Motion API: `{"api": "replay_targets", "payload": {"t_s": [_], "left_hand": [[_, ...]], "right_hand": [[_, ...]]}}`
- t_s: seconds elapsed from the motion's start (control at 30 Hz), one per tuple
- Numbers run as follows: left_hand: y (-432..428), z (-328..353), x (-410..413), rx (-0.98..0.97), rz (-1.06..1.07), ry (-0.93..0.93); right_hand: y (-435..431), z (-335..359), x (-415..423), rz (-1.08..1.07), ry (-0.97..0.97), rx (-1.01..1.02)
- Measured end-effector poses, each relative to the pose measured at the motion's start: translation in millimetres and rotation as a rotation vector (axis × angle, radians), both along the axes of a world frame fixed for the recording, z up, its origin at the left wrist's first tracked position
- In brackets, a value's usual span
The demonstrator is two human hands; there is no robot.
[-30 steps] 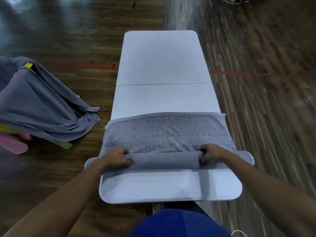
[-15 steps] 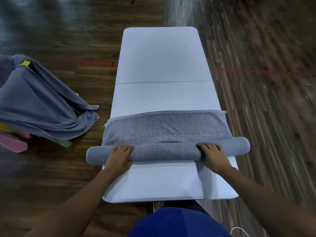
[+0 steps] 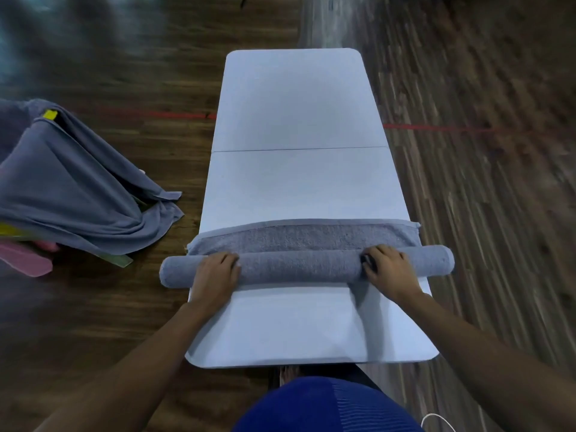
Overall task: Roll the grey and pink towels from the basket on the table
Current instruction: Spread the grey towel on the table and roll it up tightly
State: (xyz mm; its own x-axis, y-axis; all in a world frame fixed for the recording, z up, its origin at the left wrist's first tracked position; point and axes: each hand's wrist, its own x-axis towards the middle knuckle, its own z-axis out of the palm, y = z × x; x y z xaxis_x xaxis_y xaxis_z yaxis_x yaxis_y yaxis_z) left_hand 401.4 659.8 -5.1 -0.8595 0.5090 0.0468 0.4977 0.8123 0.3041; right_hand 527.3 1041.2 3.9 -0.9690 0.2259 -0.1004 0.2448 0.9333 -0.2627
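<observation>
Since a second ago the grey towel (image 3: 299, 266) has rolled fatter and further up the table (image 3: 296, 104), with little flat strip left. Its left end overhangs the table's left edge (unsupported). Your left hand (image 3: 218, 274) and right hand (image 3: 389, 272) press flat on top, clasping nothing. Push unevenly and the overhanging right end may skew or slacken.

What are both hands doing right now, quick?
Left hand: open, pressing flat on the towel roll.
Right hand: open, pressing on the same roll.
</observation>
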Motion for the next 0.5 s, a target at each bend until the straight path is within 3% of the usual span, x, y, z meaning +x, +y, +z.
{"api": "replay_targets", "payload": {"t_s": [0.17,0.37,0.5], "left_hand": [[-7.0,-14.2,9.8,-0.286,-0.095,-0.146],[-15.2,-10.5,-4.4,-0.129,-0.056,-0.122],[-11.3,6.2,-10.7,-0.239,-0.134,-0.208]], "right_hand": [[-0.1,-10.8,10.0,0.136,-0.232,0.057],[-5.5,-5.3,-2.3,0.064,-0.252,0.160],[5.9,10.2,-14.7,0.110,-0.420,0.055]]}}
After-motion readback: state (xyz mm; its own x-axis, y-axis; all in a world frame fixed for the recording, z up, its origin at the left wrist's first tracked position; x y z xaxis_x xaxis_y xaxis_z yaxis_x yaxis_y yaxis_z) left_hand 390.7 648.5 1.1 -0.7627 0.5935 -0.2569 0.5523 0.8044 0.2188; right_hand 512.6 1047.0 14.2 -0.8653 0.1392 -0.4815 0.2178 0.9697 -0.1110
